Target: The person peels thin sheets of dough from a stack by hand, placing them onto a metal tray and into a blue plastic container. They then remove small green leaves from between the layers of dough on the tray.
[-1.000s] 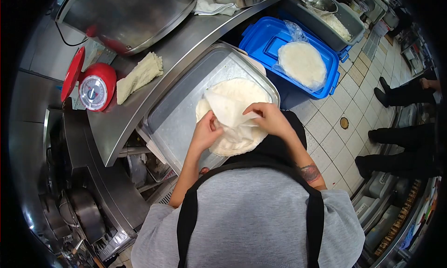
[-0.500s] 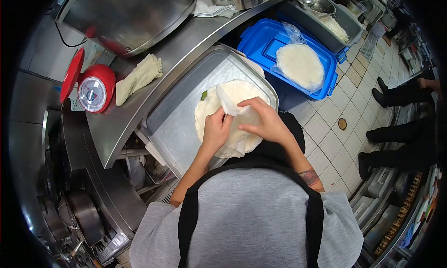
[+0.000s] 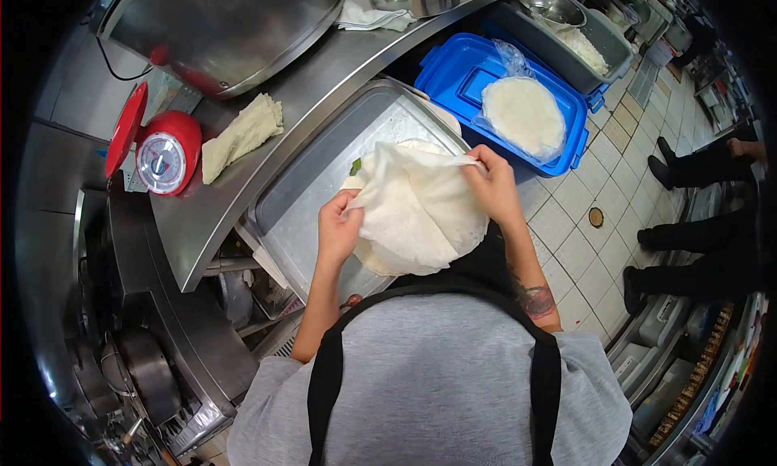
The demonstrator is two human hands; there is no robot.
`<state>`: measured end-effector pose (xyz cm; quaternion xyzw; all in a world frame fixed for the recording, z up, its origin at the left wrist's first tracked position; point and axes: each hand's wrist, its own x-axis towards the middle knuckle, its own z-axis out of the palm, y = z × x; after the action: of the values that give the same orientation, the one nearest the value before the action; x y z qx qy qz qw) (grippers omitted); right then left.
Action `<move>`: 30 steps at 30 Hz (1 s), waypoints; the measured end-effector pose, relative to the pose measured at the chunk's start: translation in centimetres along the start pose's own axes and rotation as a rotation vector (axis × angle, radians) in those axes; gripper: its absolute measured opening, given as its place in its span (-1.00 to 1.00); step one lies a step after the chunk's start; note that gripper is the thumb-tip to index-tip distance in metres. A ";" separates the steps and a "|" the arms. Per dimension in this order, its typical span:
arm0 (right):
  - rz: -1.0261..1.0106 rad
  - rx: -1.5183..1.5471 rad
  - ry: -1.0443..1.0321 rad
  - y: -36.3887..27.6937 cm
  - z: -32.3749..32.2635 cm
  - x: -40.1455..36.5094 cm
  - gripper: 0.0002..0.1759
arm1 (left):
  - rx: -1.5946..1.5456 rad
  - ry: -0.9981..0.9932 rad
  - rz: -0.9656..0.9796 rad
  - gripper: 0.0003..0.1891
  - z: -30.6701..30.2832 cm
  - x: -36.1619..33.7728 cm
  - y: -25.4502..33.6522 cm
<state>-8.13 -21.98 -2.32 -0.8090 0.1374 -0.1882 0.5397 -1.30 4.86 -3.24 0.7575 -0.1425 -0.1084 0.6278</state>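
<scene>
A thin white round sheet hangs spread between my two hands over the metal tray. My left hand pinches its left edge, and my right hand grips its upper right edge. Beneath it, partly hidden, lies a stack of similar pale sheets. A small green leaf shows at the stack's left edge. More round white sheets lie in clear plastic on the blue lid.
A red scale and a folded cloth sit on the steel counter beside a large pot. A grey bin stands at the upper right. Another person's dark-clothed legs are at the right.
My hands have moved apart, left hand leftward and right hand up and rightward. The sheet, bunched between them before, is now opened out and covers most of the stack.
</scene>
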 end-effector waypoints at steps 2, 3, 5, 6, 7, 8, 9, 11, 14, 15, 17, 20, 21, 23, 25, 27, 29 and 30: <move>0.013 0.210 -0.140 0.3 1.1 -0.5 -0.86 | -0.105 -0.005 0.009 -0.79 0.5 -0.1 -0.5; 0.017 0.315 -0.213 0.1 1.6 -0.8 -0.83 | -0.182 -0.003 -0.016 -0.74 1.5 -0.1 -0.2; 0.037 0.323 -0.333 -0.9 2.2 -1.2 -0.79 | -0.211 0.018 -0.024 -0.67 3.1 -0.2 0.4; 0.047 0.325 -0.390 -1.6 2.5 -1.5 -0.77 | -0.162 0.035 -0.009 -0.65 3.8 -0.3 0.7; -0.061 0.354 -0.361 -2.6 2.7 -1.8 -0.72 | -0.114 0.050 0.006 -0.63 4.3 -0.4 1.0; -0.119 0.331 -0.329 -3.0 3.0 -2.1 -0.70 | -0.191 0.047 -0.052 -0.64 4.6 -0.3 1.2; -0.177 0.308 -0.296 -3.4 3.3 -2.3 -0.68 | -0.266 0.042 -0.110 -0.65 4.7 -0.1 1.4; -0.185 0.227 -0.226 -3.5 3.1 -2.3 -0.68 | -0.393 0.065 -0.204 -0.67 4.7 0.2 1.5; 0.006 0.139 -0.088 -2.6 1.6 -1.5 -0.69 | -0.444 0.163 -0.226 -0.72 3.8 0.5 1.0; 0.096 0.168 -0.021 -1.8 1.2 -1.3 -0.71 | -0.387 0.207 -0.172 -0.73 3.2 0.7 0.7; 0.145 0.169 0.142 -0.1 0.3 -0.8 -0.71 | -0.267 0.310 -0.058 -0.77 2.0 1.0 0.4; 0.075 0.172 0.345 1.7 -0.9 -0.5 -0.69 | -0.228 0.335 -0.025 -0.77 0.2 0.9 1.7; 0.066 0.182 0.385 2.8 -1.4 -0.4 -0.69 | -0.216 0.343 -0.009 -0.77 -0.5 0.9 1.7; 0.050 0.233 0.433 4.4 -2.4 -0.2 -0.69 | -0.193 0.356 0.021 -0.78 -1.9 1.1 1.7; 0.033 0.194 0.446 4.1 -3.4 -0.2 -0.69 | -0.194 0.365 0.032 -0.78 -2.8 1.0 2.3; 0.019 0.160 0.469 3.9 -4.0 -0.2 -0.69 | -0.200 0.380 0.051 -0.77 -3.5 0.9 3.1; 0.005 0.131 0.498 3.9 -4.3 0.0 -0.69 | -0.212 0.403 0.078 -0.76 -4.2 0.8 3.9; 0.007 0.136 0.543 4.3 -4.6 0.2 -0.69 | -0.229 0.445 0.087 -0.75 -4.9 0.8 4.1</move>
<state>-10.13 -27.47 -4.71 -0.6904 0.2668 -0.4052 0.5366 0.82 8.39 1.76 0.6797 -0.0201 0.0728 0.7296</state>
